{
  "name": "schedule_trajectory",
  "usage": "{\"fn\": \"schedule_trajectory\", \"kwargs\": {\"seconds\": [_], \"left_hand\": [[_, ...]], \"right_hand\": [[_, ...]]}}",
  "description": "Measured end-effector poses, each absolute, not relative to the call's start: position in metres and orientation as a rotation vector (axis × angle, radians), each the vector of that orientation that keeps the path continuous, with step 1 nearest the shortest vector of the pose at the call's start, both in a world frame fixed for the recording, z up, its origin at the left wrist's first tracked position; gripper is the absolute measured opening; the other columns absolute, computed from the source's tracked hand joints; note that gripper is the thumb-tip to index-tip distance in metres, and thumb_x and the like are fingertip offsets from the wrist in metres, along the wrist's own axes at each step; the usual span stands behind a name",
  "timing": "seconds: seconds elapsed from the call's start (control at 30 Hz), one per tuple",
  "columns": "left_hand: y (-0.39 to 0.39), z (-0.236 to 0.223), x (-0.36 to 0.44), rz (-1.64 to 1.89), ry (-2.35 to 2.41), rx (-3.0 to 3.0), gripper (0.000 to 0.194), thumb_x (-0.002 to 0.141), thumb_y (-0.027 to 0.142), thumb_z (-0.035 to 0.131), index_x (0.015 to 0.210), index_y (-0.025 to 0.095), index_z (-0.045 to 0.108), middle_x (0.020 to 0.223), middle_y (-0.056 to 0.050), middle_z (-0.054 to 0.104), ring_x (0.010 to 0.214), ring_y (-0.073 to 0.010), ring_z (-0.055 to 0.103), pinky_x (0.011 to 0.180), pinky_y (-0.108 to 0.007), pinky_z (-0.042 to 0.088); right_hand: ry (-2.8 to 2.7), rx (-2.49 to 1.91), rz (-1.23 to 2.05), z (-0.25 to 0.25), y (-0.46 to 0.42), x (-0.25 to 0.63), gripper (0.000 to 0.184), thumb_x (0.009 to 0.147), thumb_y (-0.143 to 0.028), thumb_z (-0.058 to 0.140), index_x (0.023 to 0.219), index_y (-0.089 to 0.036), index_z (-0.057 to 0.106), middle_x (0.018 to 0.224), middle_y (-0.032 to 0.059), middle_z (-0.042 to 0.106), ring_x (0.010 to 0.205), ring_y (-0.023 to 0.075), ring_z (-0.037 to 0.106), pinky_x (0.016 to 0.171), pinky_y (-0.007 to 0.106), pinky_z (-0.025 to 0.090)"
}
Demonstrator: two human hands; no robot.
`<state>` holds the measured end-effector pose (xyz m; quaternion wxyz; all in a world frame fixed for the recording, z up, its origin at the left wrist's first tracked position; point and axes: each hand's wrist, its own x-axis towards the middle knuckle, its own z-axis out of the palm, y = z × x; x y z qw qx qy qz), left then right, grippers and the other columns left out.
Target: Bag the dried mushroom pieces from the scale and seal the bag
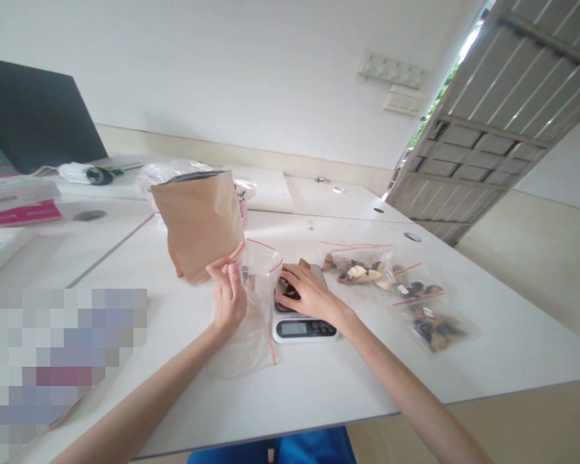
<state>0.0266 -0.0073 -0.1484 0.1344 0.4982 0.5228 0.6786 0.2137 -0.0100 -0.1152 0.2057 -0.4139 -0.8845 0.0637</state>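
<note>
My right hand point(307, 295) reaches over a small white kitchen scale point(304, 330) with a metal plate. Its thumb and fingers curve around brown and dark dried pieces point(290, 291), which look like dried mushrooms and are partly hidden. A digital display faces me; its reading is too blurred. My left hand point(229, 293) is raised with its fingers partly bent and apart, beside a clear zip bag point(251, 328) with a red seal line. That bag lies against the scale's left side. Just behind my left hand stands an open brown paper bag point(200, 219).
To the scale's right lie clear zip bags of dried pieces: one large bag point(360, 267), a second bag point(418, 288) and a third bag point(435, 327). A dark monitor point(38, 116) and a pink box point(22, 209) stand at left. The table's front edge point(270, 433) is close to me.
</note>
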Motion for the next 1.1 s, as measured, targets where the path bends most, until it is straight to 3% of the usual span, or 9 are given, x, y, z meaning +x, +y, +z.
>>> {"fn": "schedule_trajectory", "kwargs": {"seconds": [0.13, 0.3, 0.5, 0.7, 0.9, 1.0, 1.1], "left_hand": [[-0.008, -0.147, 0.027, 1.949, 1.530, 1.388, 0.023, 0.093, 0.044, 0.034, 0.093, 0.023, 0.042, 0.095, -0.009, 0.062, 0.085, -0.0198, 0.065, 0.072, -0.034, 0.049], [-0.009, -0.148, 0.027, 1.915, 1.524, 1.362, 0.026, 0.093, 0.046, 0.033, 0.093, 0.022, 0.043, 0.088, -0.007, 0.060, 0.074, -0.0199, 0.063, 0.067, -0.035, 0.048], [-0.010, -0.151, 0.027, 1.902, 1.503, 1.374, 0.029, 0.092, 0.049, 0.031, 0.092, 0.023, 0.043, 0.089, -0.009, 0.059, 0.079, -0.0217, 0.062, 0.073, -0.038, 0.048], [-0.014, -0.152, 0.028, 1.873, 1.436, 1.454, 0.033, 0.093, 0.047, 0.031, 0.104, 0.021, 0.049, 0.098, -0.009, 0.059, 0.083, -0.0195, 0.063, 0.075, -0.035, 0.049], [-0.018, -0.152, 0.030, 1.822, 1.383, 1.521, 0.030, 0.094, 0.046, 0.031, 0.102, 0.021, 0.047, 0.102, -0.011, 0.065, 0.063, -0.0156, 0.061, 0.061, -0.032, 0.050], [-0.017, -0.153, 0.031, 1.809, 1.359, 1.550, 0.026, 0.094, 0.045, 0.031, 0.094, 0.022, 0.043, 0.108, -0.014, 0.067, 0.075, -0.0180, 0.065, 0.067, -0.033, 0.052], [-0.016, -0.152, 0.031, 1.798, 1.344, 1.524, 0.025, 0.094, 0.045, 0.030, 0.094, 0.022, 0.041, 0.110, -0.016, 0.067, 0.083, -0.0204, 0.068, 0.070, -0.034, 0.053]], "right_hand": [[-2.407, -1.125, 0.136, -0.117, -0.010, 0.212, 0.028, 0.087, -0.033, 0.061, 0.111, -0.017, 0.062, 0.115, 0.0112, 0.063, 0.111, 0.0236, 0.056, 0.099, 0.041, 0.041], [-2.388, -1.087, 0.083, -0.122, -0.010, 0.213, 0.009, 0.089, -0.022, 0.058, 0.093, -0.017, 0.065, 0.093, 0.0071, 0.065, 0.093, 0.0208, 0.059, 0.086, 0.034, 0.045], [-2.259, -1.052, 0.113, -0.123, -0.005, 0.215, 0.013, 0.091, -0.019, 0.048, 0.086, -0.017, 0.060, 0.082, 0.0061, 0.063, 0.079, 0.0185, 0.060, 0.076, 0.030, 0.045], [-1.844, -1.063, 0.283, -0.108, 0.002, 0.210, 0.017, 0.090, -0.031, 0.046, 0.082, -0.019, 0.055, 0.079, 0.0044, 0.061, 0.073, 0.0159, 0.058, 0.070, 0.027, 0.045], [-1.317, -0.966, 0.689, -0.067, 0.006, 0.175, 0.028, 0.085, -0.047, 0.052, 0.079, -0.020, 0.057, 0.073, -0.0006, 0.057, 0.065, 0.0116, 0.054, 0.057, 0.021, 0.041], [-1.310, -0.917, 0.925, -0.052, 0.007, 0.154, 0.028, 0.081, -0.047, 0.055, 0.077, -0.019, 0.059, 0.068, -0.0026, 0.053, 0.060, 0.0102, 0.050, 0.053, 0.020, 0.038], [-1.499, -0.930, 1.014, -0.046, 0.005, 0.143, 0.024, 0.082, -0.041, 0.053, 0.075, -0.018, 0.060, 0.069, -0.0022, 0.056, 0.064, 0.0106, 0.053, 0.059, 0.020, 0.041]]}}
